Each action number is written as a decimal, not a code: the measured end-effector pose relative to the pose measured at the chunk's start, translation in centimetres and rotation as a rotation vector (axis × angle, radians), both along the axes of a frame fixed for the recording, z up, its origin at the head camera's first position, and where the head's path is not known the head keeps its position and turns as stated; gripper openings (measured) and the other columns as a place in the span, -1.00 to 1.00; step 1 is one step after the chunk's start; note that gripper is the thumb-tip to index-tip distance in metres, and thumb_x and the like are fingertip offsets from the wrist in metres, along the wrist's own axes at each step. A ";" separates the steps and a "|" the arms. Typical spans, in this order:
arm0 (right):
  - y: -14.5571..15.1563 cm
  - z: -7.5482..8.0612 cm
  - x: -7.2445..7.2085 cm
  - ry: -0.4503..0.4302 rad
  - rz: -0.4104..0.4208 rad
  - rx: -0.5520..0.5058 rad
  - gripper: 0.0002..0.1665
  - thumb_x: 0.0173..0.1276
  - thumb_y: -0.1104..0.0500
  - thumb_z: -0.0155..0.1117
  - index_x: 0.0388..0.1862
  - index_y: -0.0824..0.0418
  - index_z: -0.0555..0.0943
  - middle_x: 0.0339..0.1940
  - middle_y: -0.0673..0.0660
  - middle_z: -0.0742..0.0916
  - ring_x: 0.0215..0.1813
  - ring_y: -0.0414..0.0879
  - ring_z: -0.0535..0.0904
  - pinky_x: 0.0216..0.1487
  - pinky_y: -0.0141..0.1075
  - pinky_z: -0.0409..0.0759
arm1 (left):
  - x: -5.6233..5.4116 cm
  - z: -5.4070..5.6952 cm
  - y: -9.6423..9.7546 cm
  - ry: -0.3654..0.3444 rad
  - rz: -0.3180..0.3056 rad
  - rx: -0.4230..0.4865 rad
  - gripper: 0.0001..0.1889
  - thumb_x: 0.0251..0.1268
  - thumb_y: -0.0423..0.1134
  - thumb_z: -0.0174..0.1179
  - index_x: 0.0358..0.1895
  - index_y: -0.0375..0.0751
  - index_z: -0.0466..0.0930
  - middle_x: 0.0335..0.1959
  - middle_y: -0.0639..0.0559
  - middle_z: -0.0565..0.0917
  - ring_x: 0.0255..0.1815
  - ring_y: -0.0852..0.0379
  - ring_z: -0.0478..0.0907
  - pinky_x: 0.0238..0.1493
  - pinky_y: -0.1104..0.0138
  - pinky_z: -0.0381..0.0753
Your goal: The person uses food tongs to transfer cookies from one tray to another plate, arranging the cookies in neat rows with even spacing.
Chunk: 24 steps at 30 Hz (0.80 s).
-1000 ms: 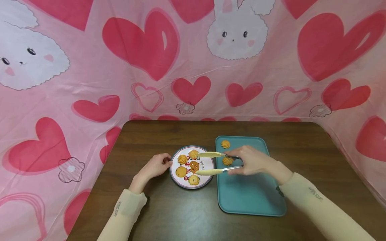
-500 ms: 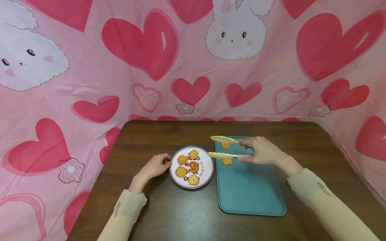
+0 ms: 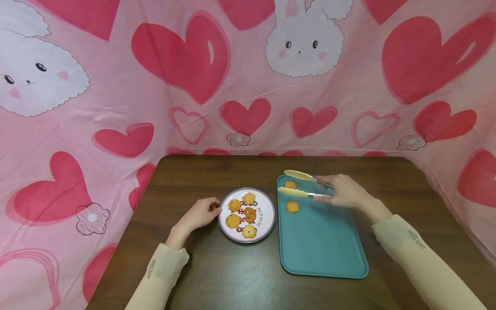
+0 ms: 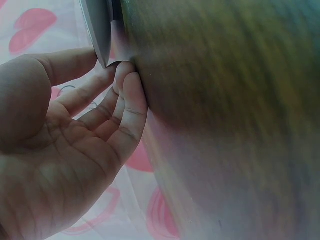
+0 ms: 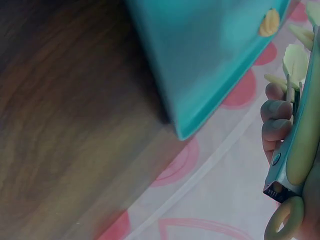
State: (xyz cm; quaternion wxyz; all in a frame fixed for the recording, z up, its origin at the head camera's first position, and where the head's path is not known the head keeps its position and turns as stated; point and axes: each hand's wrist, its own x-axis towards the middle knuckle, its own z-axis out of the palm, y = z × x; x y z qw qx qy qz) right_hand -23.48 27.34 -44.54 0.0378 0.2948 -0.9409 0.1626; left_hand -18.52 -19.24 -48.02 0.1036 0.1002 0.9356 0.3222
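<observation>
My right hand (image 3: pixel 348 191) holds a pair of tongs (image 3: pixel 300 184) with cream tips and metal arms. The tips are spread above the far left of the teal tray (image 3: pixel 323 245). Beneath them lies a swirled cookie (image 3: pixel 289 185), partly covered, and a second swirled cookie (image 3: pixel 292 207) sits just nearer. To the left is a round white plate (image 3: pixel 265 228) with several cookies on it, among them a pretzel-shaped cookie (image 3: pixel 249 215). My left hand (image 3: pixel 199 213) pinches the plate's left rim; in the left wrist view the thumb is on the rim (image 4: pixel 97 30), with fingertips by its lower edge.
Everything stands on a dark wooden table (image 3: pixel 201 275). A pink cloth (image 3: pixel 248 86) with hearts and rabbits hangs behind and at the sides. The tray has a raised rim and lies close to the plate's right side.
The tongs have gone from over the plate to over the tray's far left, moving right and away from me. The left hand and the plate have stayed still.
</observation>
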 end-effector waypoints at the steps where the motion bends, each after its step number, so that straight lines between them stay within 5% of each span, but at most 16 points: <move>1: 0.1 -0.1 -0.1 0.001 0.000 -0.002 -0.09 0.11 -0.29 0.49 0.28 0.27 0.58 -0.01 0.17 0.76 -0.13 -0.01 0.70 -0.06 0.02 0.62 | 0.0 0.0 0.0 -0.001 -0.001 0.002 -0.80 0.37 -0.24 0.26 -0.04 -0.24 0.65 -0.42 0.05 0.55 -0.39 0.11 0.45 -0.30 0.25 0.46; 24: 1.0 -1.8 -0.5 -0.098 -0.065 0.048 -0.05 0.17 -0.35 0.41 0.32 0.30 0.54 0.05 0.25 0.73 -0.01 0.14 0.69 0.00 0.12 0.59 | 0.1 0.0 0.0 -0.010 0.013 0.004 -0.81 0.37 -0.24 0.26 -0.03 -0.22 0.65 -0.43 0.04 0.54 -0.39 0.10 0.44 -0.33 0.26 0.45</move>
